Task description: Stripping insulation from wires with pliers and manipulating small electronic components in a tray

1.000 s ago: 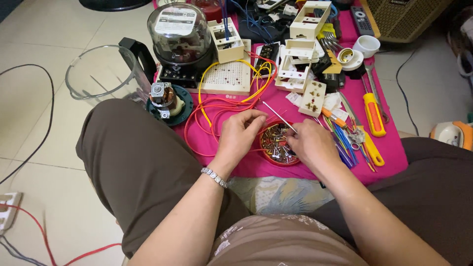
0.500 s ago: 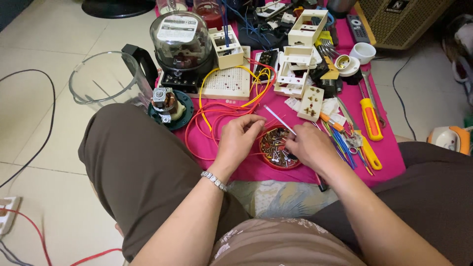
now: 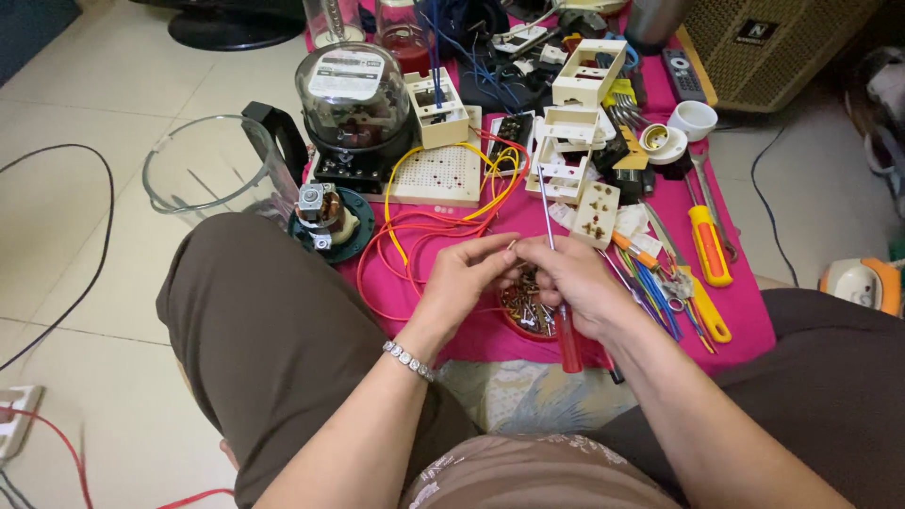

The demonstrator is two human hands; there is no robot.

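Two hands meet above a round red dish (image 3: 521, 316) of screws: right hand (image 3: 577, 281) grips a red-handled screwdriver (image 3: 563, 311), left hand (image 3: 468, 273) fingertips pinched shut on something too small to tell

I see both hands (image 3: 528, 278) boxed in over the screw dish (image 3: 523, 309): wire loops (image 3: 415, 245) at 10 o'clock, socket plate (image 3: 597, 209) at 1, screwdrivers (image 3: 707, 273) w/ cable bits at 3. Only open way out is 6 o'clock, btwn the knees. Far side at 12 is packed w/ the meter (image 3: 353, 104) and switch boxes (image 3: 584, 80).
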